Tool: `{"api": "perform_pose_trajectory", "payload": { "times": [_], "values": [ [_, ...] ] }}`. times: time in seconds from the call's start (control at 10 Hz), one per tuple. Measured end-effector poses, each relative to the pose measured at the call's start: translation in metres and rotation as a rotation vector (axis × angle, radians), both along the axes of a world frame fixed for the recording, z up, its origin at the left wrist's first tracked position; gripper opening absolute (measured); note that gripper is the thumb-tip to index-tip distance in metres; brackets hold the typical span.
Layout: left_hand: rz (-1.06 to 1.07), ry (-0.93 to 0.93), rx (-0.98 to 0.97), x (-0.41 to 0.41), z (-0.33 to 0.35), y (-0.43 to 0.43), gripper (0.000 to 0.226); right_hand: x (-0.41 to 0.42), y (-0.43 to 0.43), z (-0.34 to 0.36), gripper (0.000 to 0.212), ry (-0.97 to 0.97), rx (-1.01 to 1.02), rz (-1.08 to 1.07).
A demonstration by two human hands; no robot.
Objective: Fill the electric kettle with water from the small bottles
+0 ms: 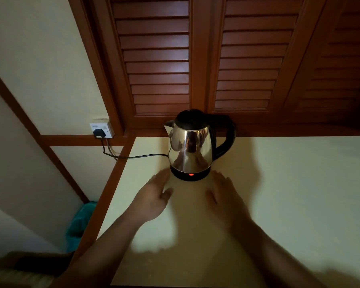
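Both hands, left (152, 201) and right (227, 199), hover spread and empty before the lidded steel kettle (190, 145) (lamp glowing); no bottles visible; probably filling is done.

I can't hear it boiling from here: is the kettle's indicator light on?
Yes, a small red light glows on the black base of the kettle, whose cord runs to the plugged wall socket.

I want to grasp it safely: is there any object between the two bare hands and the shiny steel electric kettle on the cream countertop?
Nothing visible. The left hand and right hand lie open just before the steel electric kettle; only bare cream countertop separates them.
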State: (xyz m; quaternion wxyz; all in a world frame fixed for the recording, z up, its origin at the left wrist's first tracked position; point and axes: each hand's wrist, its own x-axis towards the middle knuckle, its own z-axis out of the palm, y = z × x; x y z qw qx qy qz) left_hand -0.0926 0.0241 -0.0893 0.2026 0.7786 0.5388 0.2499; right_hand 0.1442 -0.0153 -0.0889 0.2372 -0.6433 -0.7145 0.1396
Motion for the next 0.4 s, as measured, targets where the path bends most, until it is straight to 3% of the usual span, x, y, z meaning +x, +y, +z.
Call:
{"api": "perform_pose_trajectory", "payload": {
  "times": [0.1,0.4],
  "values": [
    [-0.032,0.099,0.038,0.0018,-0.0107,0.0008,0.059,-0.0028,0.0031,-0.0029,0.06,-0.057,0.023,-0.012],
    [0.002,0.094,0.057,0.0005,-0.0151,0.0043,0.059,-0.0039,0.0028,0.0013,0.057,-0.063,0.033,-0.032]
  ]
}}
